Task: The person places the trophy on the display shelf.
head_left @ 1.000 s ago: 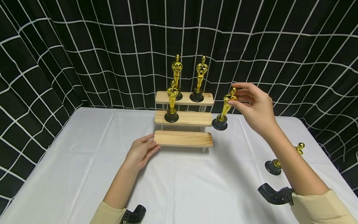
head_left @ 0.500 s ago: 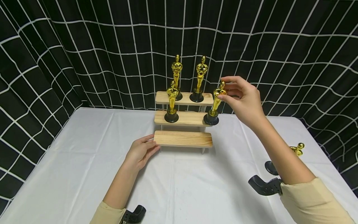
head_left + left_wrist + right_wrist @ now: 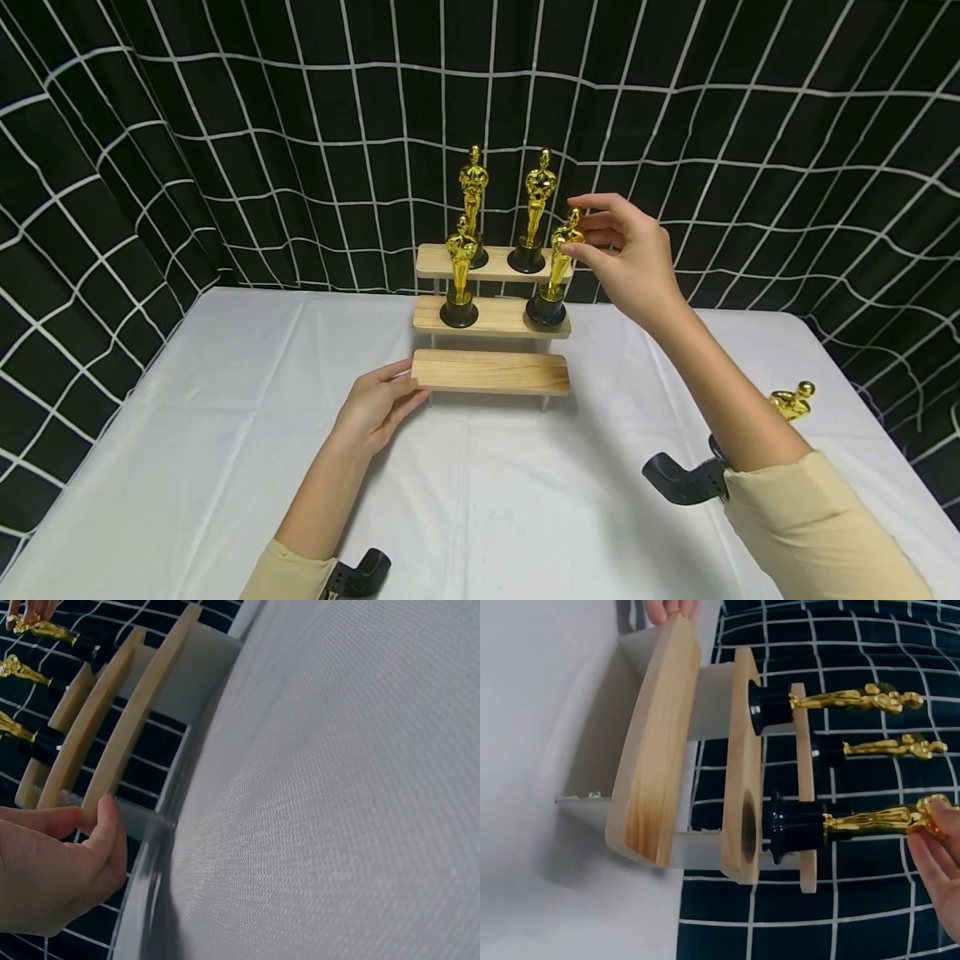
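A three-tier wooden display stand [image 3: 491,372] stands on the white-covered table. My left hand [image 3: 377,408] pinches the left end of its lowest shelf between thumb and fingers. My right hand [image 3: 637,262] grips a gold statuette trophy [image 3: 557,271] by its upper body, thumb in front. In the right wrist view, a narrow gap shows between this trophy's black base [image 3: 799,825] and the right part of the middle shelf [image 3: 742,772]. Another trophy [image 3: 461,271] stands upright at that shelf's left. Two more trophies, one left [image 3: 473,187] and one right [image 3: 537,196], stand on the top shelf.
On the table at the right lies one more gold trophy [image 3: 793,402], partly hidden behind my right forearm. A black cloth with a white grid [image 3: 315,167] hangs behind and beside the table [image 3: 225,450]. Black wrist mounts [image 3: 682,482] stick out at both sleeves.
My right hand has carried its trophy leftward, from beside the stand to over the right part of the middle shelf. The left hand has stayed at the lowest shelf's end.
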`<state>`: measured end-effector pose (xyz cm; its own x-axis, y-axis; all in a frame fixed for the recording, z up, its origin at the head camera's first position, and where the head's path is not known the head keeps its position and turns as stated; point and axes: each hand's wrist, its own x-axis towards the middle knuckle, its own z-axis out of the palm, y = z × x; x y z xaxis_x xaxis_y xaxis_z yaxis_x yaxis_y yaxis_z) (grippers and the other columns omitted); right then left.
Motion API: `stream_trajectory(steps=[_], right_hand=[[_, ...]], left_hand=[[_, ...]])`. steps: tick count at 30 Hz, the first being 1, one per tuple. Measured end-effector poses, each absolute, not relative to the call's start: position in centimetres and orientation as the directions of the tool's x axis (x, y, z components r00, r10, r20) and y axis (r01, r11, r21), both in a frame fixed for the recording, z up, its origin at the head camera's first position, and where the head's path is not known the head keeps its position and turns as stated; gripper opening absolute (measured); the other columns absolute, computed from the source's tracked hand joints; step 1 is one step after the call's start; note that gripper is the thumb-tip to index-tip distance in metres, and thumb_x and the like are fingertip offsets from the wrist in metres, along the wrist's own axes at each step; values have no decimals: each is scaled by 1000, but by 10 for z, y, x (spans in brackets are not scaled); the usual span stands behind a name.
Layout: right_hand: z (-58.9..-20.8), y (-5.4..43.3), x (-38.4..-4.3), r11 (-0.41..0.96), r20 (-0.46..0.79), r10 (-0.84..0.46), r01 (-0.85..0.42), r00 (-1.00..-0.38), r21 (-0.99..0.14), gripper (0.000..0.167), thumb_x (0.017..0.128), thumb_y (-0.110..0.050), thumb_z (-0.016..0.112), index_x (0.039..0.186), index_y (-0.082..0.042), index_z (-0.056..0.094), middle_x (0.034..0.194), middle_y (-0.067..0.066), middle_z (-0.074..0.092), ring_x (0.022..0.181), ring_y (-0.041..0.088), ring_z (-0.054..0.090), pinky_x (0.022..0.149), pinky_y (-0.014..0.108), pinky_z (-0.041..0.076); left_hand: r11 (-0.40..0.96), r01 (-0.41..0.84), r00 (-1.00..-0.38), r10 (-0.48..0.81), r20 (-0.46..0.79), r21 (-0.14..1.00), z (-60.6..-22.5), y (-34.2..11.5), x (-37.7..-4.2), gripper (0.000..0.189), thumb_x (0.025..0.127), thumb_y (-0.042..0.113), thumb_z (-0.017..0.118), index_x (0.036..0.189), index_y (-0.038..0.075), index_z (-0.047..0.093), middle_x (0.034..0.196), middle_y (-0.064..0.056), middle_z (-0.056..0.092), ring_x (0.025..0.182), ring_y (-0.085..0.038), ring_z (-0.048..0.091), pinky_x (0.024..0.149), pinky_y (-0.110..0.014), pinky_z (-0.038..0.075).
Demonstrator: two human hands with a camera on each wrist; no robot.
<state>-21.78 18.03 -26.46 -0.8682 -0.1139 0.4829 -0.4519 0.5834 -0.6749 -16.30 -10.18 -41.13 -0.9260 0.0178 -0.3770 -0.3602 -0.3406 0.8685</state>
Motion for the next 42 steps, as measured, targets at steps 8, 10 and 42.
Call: stream_trajectory(steps=[8, 10, 42], right_hand=[[-269, 172, -224, 553, 462, -126, -449, -878, -702, 44, 95, 3, 77, 137, -1, 64, 121, 22, 73, 104, 31, 71, 82, 7, 54], [-269, 171, -225, 541, 458, -129, -450, -879, -710, 45, 95, 3, 77, 137, -1, 64, 121, 22, 73, 104, 32, 72, 82, 7, 54], [-281, 160, -231, 551, 421, -145, -426, -896, -718, 47, 96, 0, 76, 141, -4, 62, 126, 21, 71, 112, 33, 71, 90, 31, 62]], left_hand=[[-340, -364, -925, 25, -379, 867, -410, -102, -163, 53, 104, -13, 48, 156, -12, 38, 151, -34, 43, 133, -36, 54, 99, -21, 61], [-341, -364, -925, 26, -379, 867, -411, -102, -163, 53, 104, -13, 48, 156, -12, 38, 151, -34, 43, 132, -35, 55, 99, -21, 61], [-347, -358, -928, 31, -371, 867, -411, -101, -163, 53, 104, -14, 48, 156, -13, 38, 152, -35, 42, 132, -35, 54, 100, -21, 61]])
